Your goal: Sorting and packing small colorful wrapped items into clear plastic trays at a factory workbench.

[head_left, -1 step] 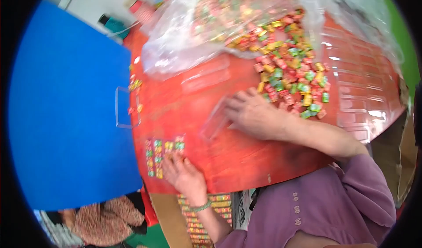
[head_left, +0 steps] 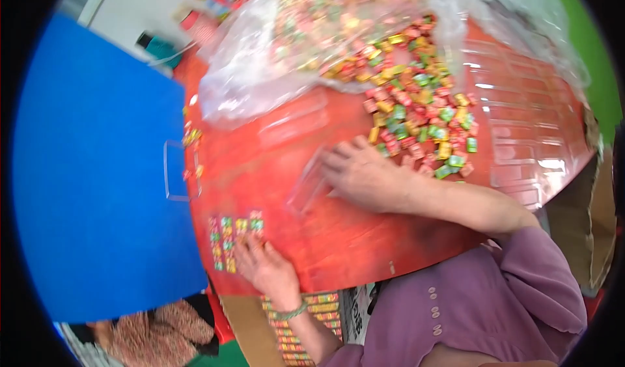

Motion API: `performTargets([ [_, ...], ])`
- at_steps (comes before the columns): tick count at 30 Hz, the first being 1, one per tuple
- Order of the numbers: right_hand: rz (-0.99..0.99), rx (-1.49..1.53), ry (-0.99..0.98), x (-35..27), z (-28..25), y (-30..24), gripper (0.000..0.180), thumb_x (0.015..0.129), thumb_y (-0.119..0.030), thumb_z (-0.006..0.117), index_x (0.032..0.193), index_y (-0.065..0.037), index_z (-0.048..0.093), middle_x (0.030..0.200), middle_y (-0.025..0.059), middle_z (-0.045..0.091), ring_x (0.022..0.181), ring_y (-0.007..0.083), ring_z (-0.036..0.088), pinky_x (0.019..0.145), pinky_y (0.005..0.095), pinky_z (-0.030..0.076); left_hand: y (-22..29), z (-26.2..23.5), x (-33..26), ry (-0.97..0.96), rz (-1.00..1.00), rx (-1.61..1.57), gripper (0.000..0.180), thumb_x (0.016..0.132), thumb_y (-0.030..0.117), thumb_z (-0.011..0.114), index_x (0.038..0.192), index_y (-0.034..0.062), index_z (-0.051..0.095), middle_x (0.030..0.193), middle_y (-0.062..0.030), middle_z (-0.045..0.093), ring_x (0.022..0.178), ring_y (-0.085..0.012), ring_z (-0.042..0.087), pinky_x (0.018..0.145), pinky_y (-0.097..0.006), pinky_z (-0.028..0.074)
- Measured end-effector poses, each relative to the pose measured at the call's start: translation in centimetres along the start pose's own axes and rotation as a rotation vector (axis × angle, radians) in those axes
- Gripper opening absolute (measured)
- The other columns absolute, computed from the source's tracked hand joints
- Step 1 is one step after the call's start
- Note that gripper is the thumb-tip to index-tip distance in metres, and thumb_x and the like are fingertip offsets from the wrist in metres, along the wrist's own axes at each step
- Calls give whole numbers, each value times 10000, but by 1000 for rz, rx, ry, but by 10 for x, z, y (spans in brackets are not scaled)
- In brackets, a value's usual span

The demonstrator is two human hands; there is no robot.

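My right hand (head_left: 364, 175) lies on the red table (head_left: 364, 250), its fingers curled over the edge of a small clear plastic box (head_left: 305, 191). Just beyond that hand spreads a loose pile of small wrapped candies (head_left: 423, 116) in red, yellow and green. My left hand (head_left: 263, 266), with a green band at the wrist, rests its fingertips on a block of candies laid in neat rows (head_left: 233, 240) near the table's front left edge. It grips nothing.
A big clear plastic bag (head_left: 293, 54) holding more candies lies across the back of the table. A blue board (head_left: 97, 172) stands at the left with a clear tray (head_left: 181, 172) beside it. Stacked clear trays (head_left: 521, 146) sit at the right. Candy packs (head_left: 299, 321) lie below the table edge.
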State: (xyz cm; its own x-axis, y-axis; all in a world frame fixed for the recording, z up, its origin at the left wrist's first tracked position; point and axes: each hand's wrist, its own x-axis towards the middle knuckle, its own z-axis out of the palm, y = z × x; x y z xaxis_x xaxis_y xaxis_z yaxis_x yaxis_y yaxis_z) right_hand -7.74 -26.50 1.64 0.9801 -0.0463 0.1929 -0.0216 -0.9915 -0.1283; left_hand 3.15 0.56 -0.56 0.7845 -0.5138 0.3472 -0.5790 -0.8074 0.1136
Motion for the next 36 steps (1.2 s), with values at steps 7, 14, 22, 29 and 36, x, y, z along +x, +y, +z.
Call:
performTargets([
  [7,56,-120,89,7,5,-19,493,936,-380,631,1233,14,637,1339,204,594,1194,313,549,938,445,458,29,-6,-2,106,83,-239,487,1017,151,623,1426,-82,500,1502,-296,468,1390,-475,451,1158,-556,373],
  [14,136,-7,-24,-53,-45,3,456,894,-233,631,1272,21,617,1401,212,565,1236,323,557,1001,464,458,108,-20,6,-265,432,-489,507,981,121,650,1425,-77,503,1533,-300,431,1393,-475,462,1139,-532,422],
  [22,508,-91,72,-148,-61,43,464,871,-121,664,1326,-47,613,1396,169,574,1292,356,530,1080,473,440,185,-21,31,-417,866,-505,593,925,78,695,1472,-15,486,1568,-245,409,1433,-445,414,1153,-529,407],
  [29,540,91,172,-153,-43,31,582,812,-79,707,1375,-26,570,1490,218,470,1336,420,473,1092,494,464,208,-2,15,-410,1041,-402,560,938,219,707,1432,10,545,1571,-165,438,1475,-399,373,1149,-549,380],
  [36,403,266,185,-150,-36,7,661,800,-23,683,1437,-8,507,1528,253,426,1412,459,407,1136,516,434,181,-15,10,-478,884,-420,533,907,134,725,1389,-25,560,1545,-195,448,1455,-412,398,1156,-540,395],
])
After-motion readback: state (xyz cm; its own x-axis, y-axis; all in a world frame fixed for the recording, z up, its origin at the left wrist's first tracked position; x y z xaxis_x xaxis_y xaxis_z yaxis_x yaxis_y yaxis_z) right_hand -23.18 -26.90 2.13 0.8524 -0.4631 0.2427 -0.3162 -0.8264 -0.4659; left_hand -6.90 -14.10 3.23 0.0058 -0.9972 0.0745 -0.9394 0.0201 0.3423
